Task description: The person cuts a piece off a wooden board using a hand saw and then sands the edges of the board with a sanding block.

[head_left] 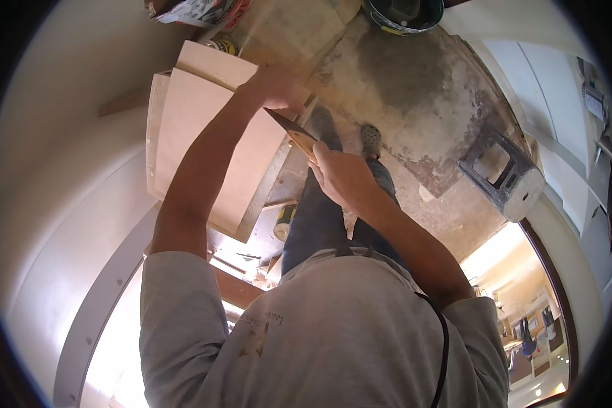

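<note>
A wooden-handled tool (298, 137) with a dark blade, perhaps a handsaw, is gripped by the right hand (343, 178); its fingers are closed around the wooden part. The tool is held in front of the body, above the right-hand edge of a stack of pale pink boards (211, 146), with the blade slanted up and left toward the left hand (277, 87). That hand is placed over the far right corner of the stack. Its fingers are blurred and partly hidden, so whether they are spread or pinching an edge cannot be told, nor can contact between blade and board.

For good control, the upper board is best pressed flat by the left palm, with those fingers drawn well back from the blade's line. The tool should be guided with a firm but unstrained grip, the wrist being aligned with the forearm and the blade held at one steady angle. Even, light strokes would be judged safer than force, since a loosely stacked board could be shifted. Both feet should be planted firmly, apart from the stack.
</note>
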